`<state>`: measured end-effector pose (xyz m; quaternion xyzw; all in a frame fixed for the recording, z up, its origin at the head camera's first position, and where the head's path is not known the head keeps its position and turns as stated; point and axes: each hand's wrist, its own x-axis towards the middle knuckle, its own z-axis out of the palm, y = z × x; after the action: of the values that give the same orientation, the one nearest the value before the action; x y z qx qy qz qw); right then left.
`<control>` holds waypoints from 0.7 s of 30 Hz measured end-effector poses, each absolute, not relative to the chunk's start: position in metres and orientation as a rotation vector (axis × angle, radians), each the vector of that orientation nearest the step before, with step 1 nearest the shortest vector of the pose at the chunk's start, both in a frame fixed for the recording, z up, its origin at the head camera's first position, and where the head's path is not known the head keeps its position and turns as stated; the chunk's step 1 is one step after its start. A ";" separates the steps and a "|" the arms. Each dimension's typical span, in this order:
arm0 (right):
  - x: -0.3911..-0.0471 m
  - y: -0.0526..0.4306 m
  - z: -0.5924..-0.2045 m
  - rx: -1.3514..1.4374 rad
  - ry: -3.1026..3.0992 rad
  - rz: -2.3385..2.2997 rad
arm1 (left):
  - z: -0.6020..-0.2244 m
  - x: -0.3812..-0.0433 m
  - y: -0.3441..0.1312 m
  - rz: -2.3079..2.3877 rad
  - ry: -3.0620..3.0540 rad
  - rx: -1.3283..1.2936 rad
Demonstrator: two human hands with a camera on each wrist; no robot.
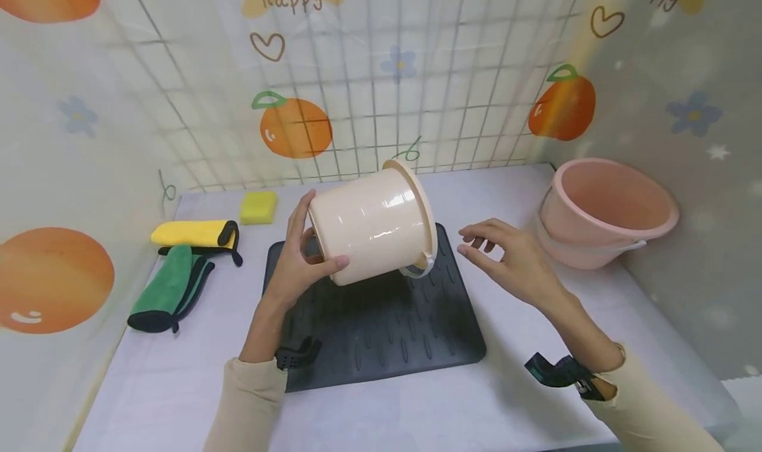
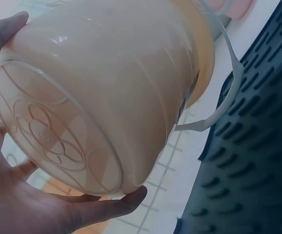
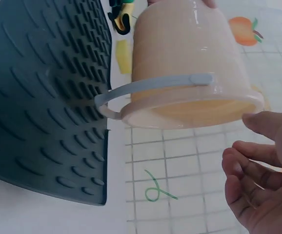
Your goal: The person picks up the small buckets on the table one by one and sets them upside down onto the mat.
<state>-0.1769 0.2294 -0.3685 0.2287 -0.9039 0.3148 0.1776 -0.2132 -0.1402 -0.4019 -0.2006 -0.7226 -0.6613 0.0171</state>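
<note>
A cream plastic bucket [image 1: 375,224] is held tilted on its side above a black ribbed mat [image 1: 381,346], its mouth facing right. My left hand [image 1: 292,257] grips it around the base, thumb on the near side and fingers behind. The left wrist view shows the flower pattern on the bucket's bottom [image 2: 48,131]. A pale handle [image 3: 151,87] hangs from the rim toward the mat. My right hand [image 1: 506,257] is off to the right of the rim, fingers loosely bent and holding nothing; in the right wrist view its thumb overlaps the rim's edge.
A pink bucket [image 1: 586,253] stands upright at the back right. On the left lie a yellow sponge [image 1: 258,208], a folded yellow cloth [image 1: 193,232] with black trim and a rolled green cloth [image 1: 163,286]. A wire grid [image 1: 369,88] behind a printed curtain closes off the back.
</note>
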 end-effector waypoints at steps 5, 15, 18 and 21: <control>-0.173 0.224 -0.376 0.767 -2.564 0.854 | -0.400 -0.208 -0.151 -2.083 -2.224 -0.620; -0.161 0.217 -0.393 0.852 -2.706 0.783 | -0.395 -0.198 -0.173 -2.059 -2.267 -0.575; -0.159 0.216 -0.398 0.875 -2.722 0.745 | -0.393 -0.193 -0.180 -2.048 -2.273 -0.544; -0.157 0.215 -0.402 0.900 -2.740 0.703 | -0.390 -0.188 -0.188 -2.036 -2.282 -0.506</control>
<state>-0.1571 0.2150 -0.4020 0.3020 -0.9196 0.2359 0.0863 -0.1876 -0.1877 -0.3897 -0.1632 -0.7360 -0.6566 0.0211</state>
